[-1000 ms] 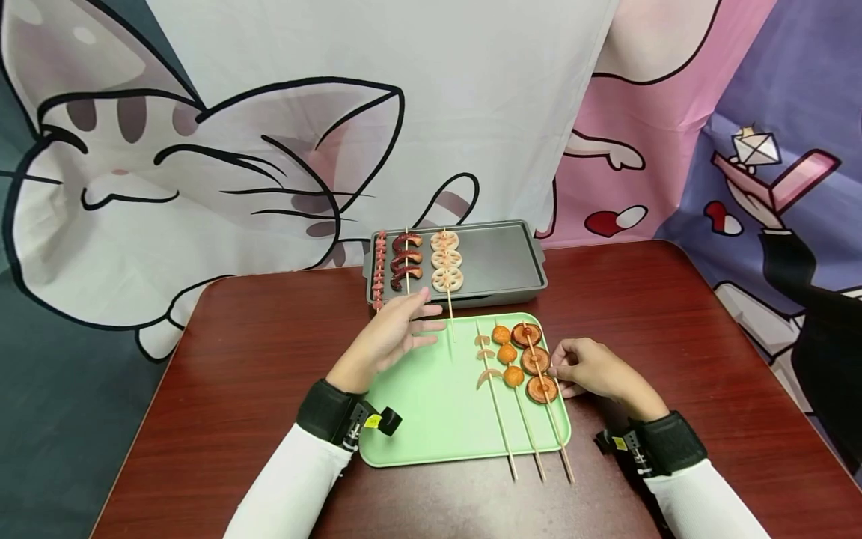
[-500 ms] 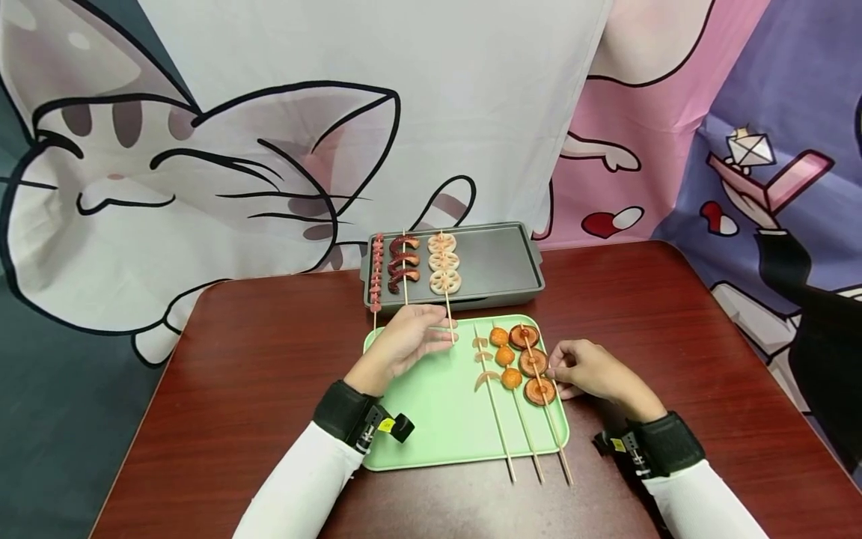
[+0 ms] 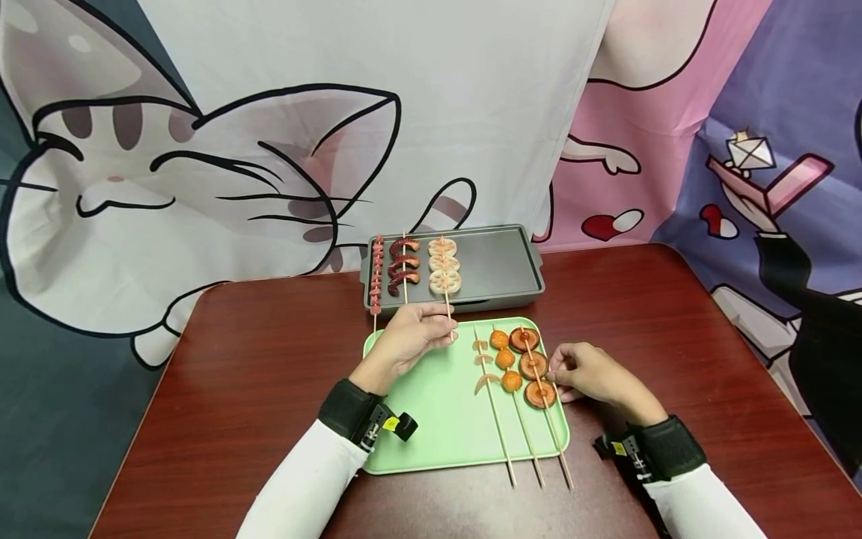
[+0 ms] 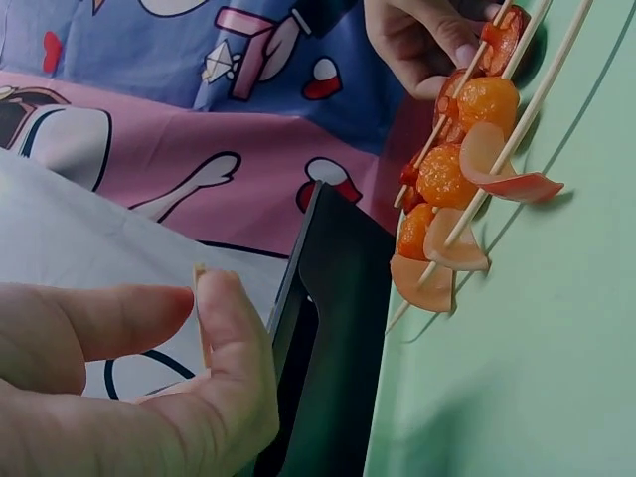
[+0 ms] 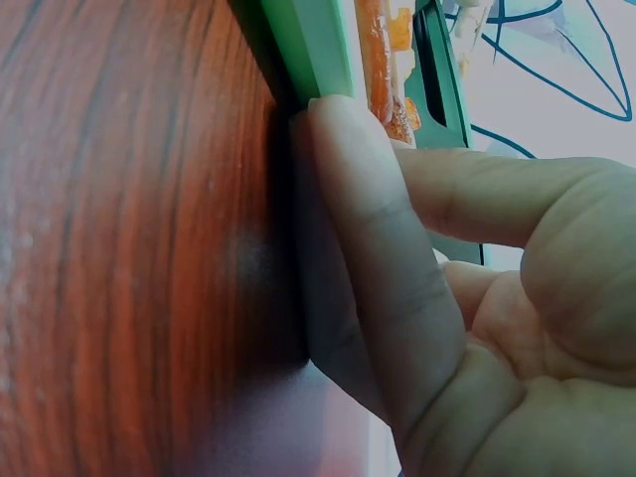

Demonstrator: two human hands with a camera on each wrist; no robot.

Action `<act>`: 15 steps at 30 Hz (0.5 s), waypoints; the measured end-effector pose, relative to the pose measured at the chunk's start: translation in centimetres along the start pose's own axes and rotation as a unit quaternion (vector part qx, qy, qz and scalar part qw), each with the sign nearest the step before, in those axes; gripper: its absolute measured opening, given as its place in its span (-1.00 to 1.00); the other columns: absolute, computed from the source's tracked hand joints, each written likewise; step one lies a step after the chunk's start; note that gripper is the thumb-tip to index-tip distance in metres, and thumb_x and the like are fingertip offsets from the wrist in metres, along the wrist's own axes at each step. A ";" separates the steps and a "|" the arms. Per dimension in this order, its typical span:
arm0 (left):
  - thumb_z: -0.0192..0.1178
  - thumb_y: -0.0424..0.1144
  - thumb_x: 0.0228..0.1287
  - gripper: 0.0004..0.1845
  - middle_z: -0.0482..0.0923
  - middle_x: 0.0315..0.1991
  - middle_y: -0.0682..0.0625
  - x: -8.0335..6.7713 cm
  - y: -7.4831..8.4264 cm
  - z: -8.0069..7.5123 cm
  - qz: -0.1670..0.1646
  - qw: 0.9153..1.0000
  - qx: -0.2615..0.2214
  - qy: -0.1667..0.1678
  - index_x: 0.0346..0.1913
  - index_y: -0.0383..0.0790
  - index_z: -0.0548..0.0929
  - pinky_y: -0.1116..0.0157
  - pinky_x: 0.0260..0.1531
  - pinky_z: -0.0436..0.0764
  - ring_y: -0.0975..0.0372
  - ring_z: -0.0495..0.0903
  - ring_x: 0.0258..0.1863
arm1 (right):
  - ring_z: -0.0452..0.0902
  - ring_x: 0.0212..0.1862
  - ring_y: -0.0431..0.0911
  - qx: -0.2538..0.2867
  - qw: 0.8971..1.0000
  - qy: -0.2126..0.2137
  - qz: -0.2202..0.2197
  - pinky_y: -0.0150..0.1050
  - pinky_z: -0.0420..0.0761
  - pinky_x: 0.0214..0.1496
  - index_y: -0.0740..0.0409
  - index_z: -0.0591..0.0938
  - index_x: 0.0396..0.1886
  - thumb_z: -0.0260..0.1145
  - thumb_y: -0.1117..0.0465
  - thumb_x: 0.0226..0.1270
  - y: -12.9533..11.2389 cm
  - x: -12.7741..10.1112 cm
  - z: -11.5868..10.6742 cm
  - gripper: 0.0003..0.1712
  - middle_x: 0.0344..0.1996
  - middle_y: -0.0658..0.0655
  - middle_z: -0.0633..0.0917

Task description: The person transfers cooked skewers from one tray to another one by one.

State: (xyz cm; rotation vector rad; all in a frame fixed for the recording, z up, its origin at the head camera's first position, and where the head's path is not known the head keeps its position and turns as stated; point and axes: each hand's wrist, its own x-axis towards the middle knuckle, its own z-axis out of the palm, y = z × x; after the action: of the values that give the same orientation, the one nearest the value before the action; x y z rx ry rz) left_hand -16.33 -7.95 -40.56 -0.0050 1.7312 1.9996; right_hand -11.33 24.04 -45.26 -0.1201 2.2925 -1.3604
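My left hand (image 3: 411, 338) pinches the stick of a lotus root skewer (image 3: 444, 282) between thumb and fingers; the stick (image 4: 203, 318) shows edge-on in the left wrist view. Its slices lie over the grey baking tray (image 3: 494, 262). At the right edge of the green tray (image 3: 431, 445), my right hand (image 3: 589, 372) holds the rim, its fingertips against the edge in the right wrist view. Beside it on that tray lie a skewer of round brown slices (image 3: 533, 365), one of orange balls (image 3: 505, 359) and one of pale curved slices (image 3: 488, 382).
Left of the lotus root, the baking tray bears a skewer of dark red curved pieces (image 3: 404, 262) and one of small pink pieces (image 3: 376, 277). Both trays sit on a reddish wooden table (image 3: 269, 359). A printed cloth (image 3: 498, 112) hangs behind.
My left hand has moved right and slightly toward me, from open fingers near the lotus root stick to a pinch on it. My right hand stays at the green tray's edge.
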 end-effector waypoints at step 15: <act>0.14 -0.66 0.39 -0.57 0.62 -0.30 -0.02 -0.1 0.1 0.2 0.001 1.000 -0.004 0.018 0.30 -0.60 0.49 0.44 -0.29 0.73 0.29 0.72 -0.38 | 0.67 -0.44 -0.12 0.001 1.000 -0.001 0.000 -0.20 0.79 -0.36 0.40 0.57 -0.27 0.22 0.44 0.45 0.1 0.0 0.0 -0.94 -0.45 0.12 0.67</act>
State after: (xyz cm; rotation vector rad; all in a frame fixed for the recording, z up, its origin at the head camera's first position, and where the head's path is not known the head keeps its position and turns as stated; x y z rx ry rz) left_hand -16.22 -7.77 -40.34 -0.0417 1.7452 2.0204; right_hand -11.28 24.08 -45.36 -0.1219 2.2887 -1.3630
